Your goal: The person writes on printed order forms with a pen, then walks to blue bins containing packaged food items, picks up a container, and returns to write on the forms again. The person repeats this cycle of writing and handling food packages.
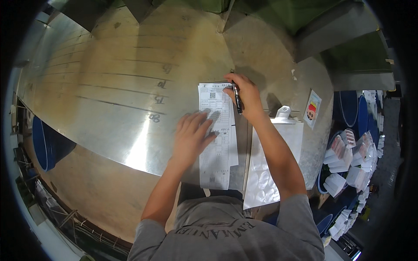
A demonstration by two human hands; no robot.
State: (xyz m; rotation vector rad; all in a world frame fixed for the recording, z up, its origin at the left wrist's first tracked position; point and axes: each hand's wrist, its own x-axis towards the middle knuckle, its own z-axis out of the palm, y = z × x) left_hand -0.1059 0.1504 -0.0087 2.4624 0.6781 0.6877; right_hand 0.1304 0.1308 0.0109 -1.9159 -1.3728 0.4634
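Observation:
A long white printed form [214,169] lies on the metal tabletop in front of me, with a second sheet [234,148] showing from under its right side. My left hand [192,135] rests on the form, fingers stretched out and spread, with nothing held. At the form's upper right, my right hand [246,93] grips a black pen [237,99]. The pen slants beside the paper's edge, and I cannot tell whether its tip touches anything. Under my right forearm is a clipboard with a metal clip [283,113], covered by a white glossy sheet [265,182].
A small card with a cartoon figure [312,109] lies right of the clipboard. Dark marked lines and handwriting cross the metal table [117,100]. Grey posts [335,32] rise at the back right. Wrapped white packages [342,150] and blue tubs [348,106] stand at right; another blue tub [45,143] is at left.

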